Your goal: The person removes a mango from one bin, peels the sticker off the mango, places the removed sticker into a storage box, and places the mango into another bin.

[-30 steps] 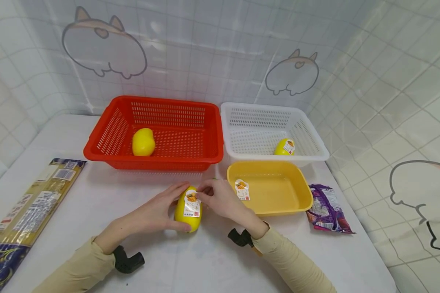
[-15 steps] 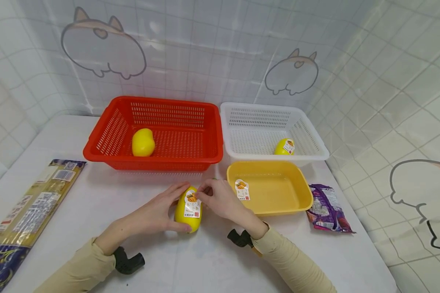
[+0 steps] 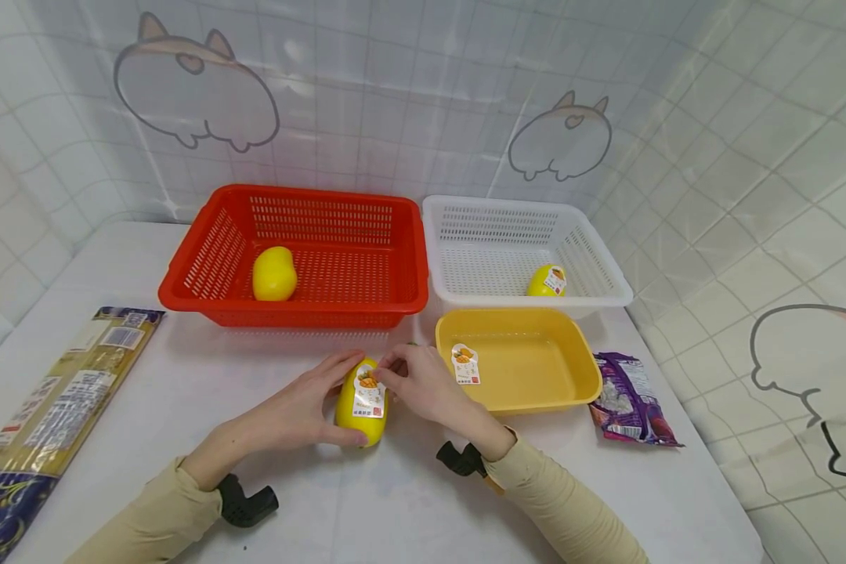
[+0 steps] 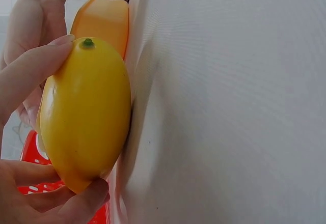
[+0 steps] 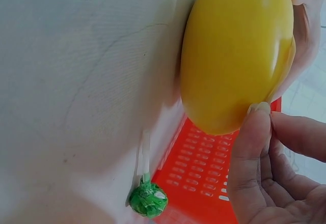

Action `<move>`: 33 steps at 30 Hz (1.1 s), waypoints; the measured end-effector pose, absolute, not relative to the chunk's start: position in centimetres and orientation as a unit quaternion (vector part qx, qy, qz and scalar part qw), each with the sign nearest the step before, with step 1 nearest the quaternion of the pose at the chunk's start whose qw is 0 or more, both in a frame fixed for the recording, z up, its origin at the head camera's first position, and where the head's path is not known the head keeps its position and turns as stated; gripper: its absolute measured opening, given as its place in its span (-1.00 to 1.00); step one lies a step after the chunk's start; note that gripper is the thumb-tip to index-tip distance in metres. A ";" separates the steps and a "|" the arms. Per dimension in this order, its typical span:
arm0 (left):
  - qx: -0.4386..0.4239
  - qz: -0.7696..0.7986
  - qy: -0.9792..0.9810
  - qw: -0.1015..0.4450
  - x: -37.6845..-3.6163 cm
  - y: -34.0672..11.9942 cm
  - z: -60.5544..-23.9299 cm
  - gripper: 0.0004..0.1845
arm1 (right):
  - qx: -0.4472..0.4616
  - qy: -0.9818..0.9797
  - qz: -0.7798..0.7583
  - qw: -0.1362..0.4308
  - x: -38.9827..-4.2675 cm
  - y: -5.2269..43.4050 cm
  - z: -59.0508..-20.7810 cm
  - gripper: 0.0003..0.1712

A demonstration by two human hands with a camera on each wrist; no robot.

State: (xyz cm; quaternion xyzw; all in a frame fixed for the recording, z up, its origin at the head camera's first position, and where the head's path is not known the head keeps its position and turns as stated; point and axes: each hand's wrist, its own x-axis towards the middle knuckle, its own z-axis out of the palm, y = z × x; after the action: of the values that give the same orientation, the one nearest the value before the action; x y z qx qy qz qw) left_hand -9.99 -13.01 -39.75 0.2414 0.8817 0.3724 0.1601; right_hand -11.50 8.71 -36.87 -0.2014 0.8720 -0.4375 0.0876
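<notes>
A yellow mango [image 3: 356, 427] lies on the white table in the head view, a white printed sticker [image 3: 369, 399] on its upper face. My left hand [image 3: 299, 403] grips the mango between thumb and fingers at its two ends; the left wrist view shows the mango's green stem spot beside the thumb. With thumb and forefinger, my right hand [image 3: 423, 384] pinches the sticker's upper right edge against the fruit. In the right wrist view those fingertips [image 5: 260, 109] meet low on the mango's side, and the sticker's face is turned away there.
Behind are a red basket [image 3: 310, 313] with one mango [image 3: 275, 274] and a white basket [image 3: 479, 294] with a stickered mango [image 3: 541, 283]. A yellow tub [image 3: 529, 376], purple packet [image 3: 634, 403] and long noodle-like packet [image 3: 77, 384] flank the hands. A green-wrapped lollipop [image 5: 148, 198] lies near the right hand.
</notes>
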 end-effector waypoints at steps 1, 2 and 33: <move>0.242 0.373 0.881 0.160 -10.0 -13.0 -39.8 0.24 | -0.201 0.871 -0.438 0.089 -11.5 8.7 -36.9 -0.90; 0.242 0.373 0.881 0.160 -10.0 -13.0 -39.8 0.24 | -0.201 0.871 -0.439 0.089 -11.4 8.7 -36.8 -0.90; 0.241 0.379 0.879 0.163 -10.2 -13.1 -40.1 0.25 | -0.190 0.875 -0.440 0.071 -11.2 9.6 -34.8 -0.87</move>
State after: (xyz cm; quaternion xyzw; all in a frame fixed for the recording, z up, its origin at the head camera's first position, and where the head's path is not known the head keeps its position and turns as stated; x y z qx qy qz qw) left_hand -10.18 -13.10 -40.06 0.2409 0.8785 0.3789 0.1629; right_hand -11.16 9.59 -34.76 -0.1896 0.8750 -0.4398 0.0706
